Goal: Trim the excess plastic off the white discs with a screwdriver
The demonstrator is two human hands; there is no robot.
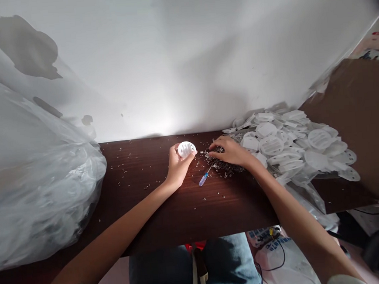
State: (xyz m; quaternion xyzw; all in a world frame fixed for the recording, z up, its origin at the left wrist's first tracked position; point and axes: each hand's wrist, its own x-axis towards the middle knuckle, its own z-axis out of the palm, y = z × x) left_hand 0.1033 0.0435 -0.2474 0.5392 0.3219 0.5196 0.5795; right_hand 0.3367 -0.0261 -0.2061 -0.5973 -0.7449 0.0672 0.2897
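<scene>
My left hand (175, 166) is closed around the edge of a round white plastic piece (184, 148), holding it tilted above the table. Slots and small dark holes show on the piece's face. My right hand (231, 151) hovers at a heap of tiny metal parts (226, 167), its thumb and fingers slightly apart. Nothing can be made out between those fingertips. Between the hands, a small screwdriver (203, 179) with a clear bluish handle lies on the table, its tip towards the heap.
A large pile of white plastic pieces (271, 145) lies at the right, beside a brown cardboard box (355, 124). On the left bulges a big clear plastic bag (42, 193). Tiny bits are scattered over the dark wooden table (169, 218). A white wall (150, 66) stands behind.
</scene>
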